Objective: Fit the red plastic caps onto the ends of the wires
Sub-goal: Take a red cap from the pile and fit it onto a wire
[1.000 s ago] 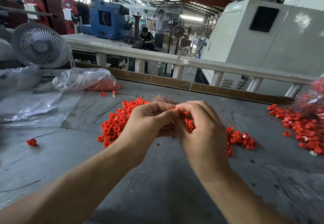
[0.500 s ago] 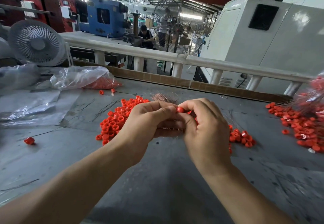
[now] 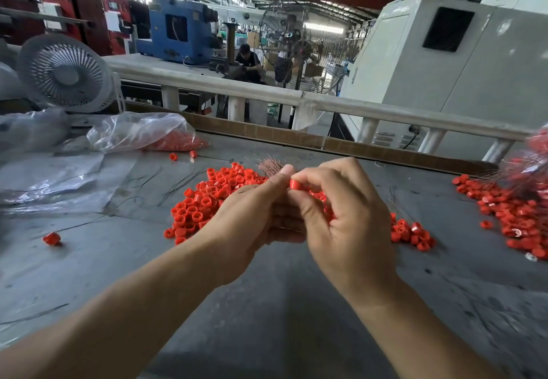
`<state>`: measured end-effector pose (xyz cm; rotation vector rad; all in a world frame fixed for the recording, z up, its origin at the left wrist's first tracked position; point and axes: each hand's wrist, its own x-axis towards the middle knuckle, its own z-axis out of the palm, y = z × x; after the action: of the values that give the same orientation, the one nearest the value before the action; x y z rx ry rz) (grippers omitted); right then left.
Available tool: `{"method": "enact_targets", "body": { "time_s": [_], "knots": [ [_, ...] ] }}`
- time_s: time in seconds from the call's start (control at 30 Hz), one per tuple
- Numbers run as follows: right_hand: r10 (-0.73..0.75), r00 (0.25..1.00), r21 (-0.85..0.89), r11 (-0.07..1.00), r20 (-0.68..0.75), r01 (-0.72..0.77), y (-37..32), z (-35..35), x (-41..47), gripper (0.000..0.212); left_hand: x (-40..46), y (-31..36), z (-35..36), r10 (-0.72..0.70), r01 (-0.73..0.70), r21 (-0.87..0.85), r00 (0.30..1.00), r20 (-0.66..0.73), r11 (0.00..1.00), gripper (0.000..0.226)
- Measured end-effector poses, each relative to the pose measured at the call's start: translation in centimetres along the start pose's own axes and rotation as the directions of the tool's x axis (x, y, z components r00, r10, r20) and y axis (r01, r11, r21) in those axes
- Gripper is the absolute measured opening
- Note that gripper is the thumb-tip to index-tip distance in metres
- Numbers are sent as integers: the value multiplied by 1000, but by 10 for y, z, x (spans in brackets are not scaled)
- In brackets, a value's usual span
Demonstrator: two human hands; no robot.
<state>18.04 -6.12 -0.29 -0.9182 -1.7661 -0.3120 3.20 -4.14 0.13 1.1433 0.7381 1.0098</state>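
My left hand is closed around a bundle of thin coppery wires, whose ends stick up past my thumb. My right hand pinches one red plastic cap between thumb and forefinger, right against my left thumb tip. Where the cap meets a wire end is hidden by my fingers. A pile of loose red caps lies on the grey table just behind and left of my hands. A smaller heap of red caps lies to the right of my right hand.
A clear plastic bag with red caps lies at the back left, next to flat plastic sheets and a white fan. More caps on wires are heaped at the right edge. One stray cap lies far left. A white railing borders the table.
The red cap between my right fingers has come up into plain view beside my left thumb. Both hands stay together over the same spot.
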Motion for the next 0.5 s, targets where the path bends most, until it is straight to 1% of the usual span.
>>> {"method": "enact_targets", "body": {
  "time_s": [0.1, 0.33, 0.43, 0.5],
  "knots": [
    [-34, 999, 11, 999, 35, 34, -2, 3, -4, 8, 2, 4, -3, 38, -35, -72, 999, 36, 997, 43],
    [57, 996, 141, 988, 71, -66, 0, 12, -8, 14, 4, 3, -11, 173, -175, -134, 985, -25, 976, 18],
    [45, 996, 154, 986, 75, -56, 1, 11, -7, 16, 3, 5, -12, 218, -223, -110, 975, -53, 969, 17],
    [60, 992, 151, 986, 106, -76, 2, 10, -8, 19, 3, 6, -12, 244, -254, -102, 964, -101, 962, 19]
  ]
}}
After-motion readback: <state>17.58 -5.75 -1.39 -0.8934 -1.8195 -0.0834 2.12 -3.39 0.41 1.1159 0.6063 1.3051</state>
